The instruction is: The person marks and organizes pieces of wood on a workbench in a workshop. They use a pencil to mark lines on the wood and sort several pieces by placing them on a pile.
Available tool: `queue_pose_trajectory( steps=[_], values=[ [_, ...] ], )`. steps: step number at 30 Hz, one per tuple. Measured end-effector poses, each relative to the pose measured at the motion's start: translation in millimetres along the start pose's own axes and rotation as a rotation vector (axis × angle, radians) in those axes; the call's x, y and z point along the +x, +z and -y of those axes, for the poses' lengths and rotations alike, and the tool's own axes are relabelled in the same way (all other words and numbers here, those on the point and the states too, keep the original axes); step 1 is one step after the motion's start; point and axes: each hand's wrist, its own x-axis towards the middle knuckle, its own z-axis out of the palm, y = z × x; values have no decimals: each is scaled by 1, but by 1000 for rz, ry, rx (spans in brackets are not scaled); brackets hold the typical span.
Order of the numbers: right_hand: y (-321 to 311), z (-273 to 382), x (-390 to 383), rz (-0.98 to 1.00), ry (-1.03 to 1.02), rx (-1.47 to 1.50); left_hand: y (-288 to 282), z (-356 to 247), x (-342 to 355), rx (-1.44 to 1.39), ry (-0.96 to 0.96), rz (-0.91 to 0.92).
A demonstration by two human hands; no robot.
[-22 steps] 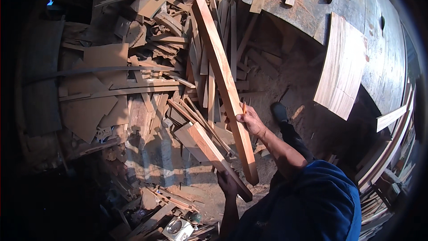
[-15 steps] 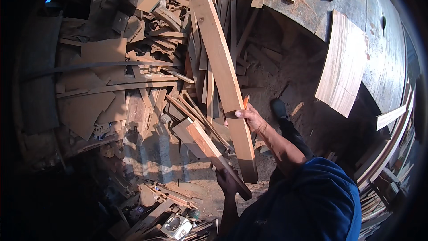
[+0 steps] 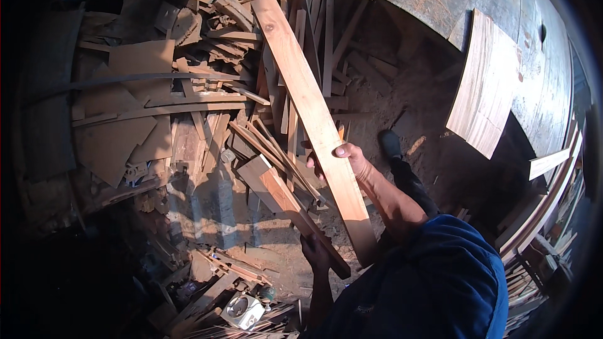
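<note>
The long plank had rolled over in the person's right hand: moments earlier a narrow edge showed beside its face, while now the broad face lay up in sunlight, knot near the far end, so that side could be looked over. The right hand gripped it below the middle, thumb on top, an orange stick beside it. The shadowed left hand held the shorter timber, slanting just left of the plank.

Right grip clasped, sunlit, left grip curled, lower, in shadow
</note>
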Motion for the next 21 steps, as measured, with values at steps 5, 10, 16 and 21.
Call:
queue_pose_trajectory(
  steps=[5, 10, 16, 21],
  values=[
    [-53, -26, 0, -413, -189, -414, -3, 18, 4, 42, -35, 32],
    [-54, -40, -7, -751, -270, -488, -23, 35, 3, 43, -130, -35],
    [-132, -36, -33, -902, -525, -725, -38, 64, 10, -202, -321, 7],
    [-211, 9, -35, -1135, -510, -1134, -9, 35, 17, -142, -342, -3]
  ],
)
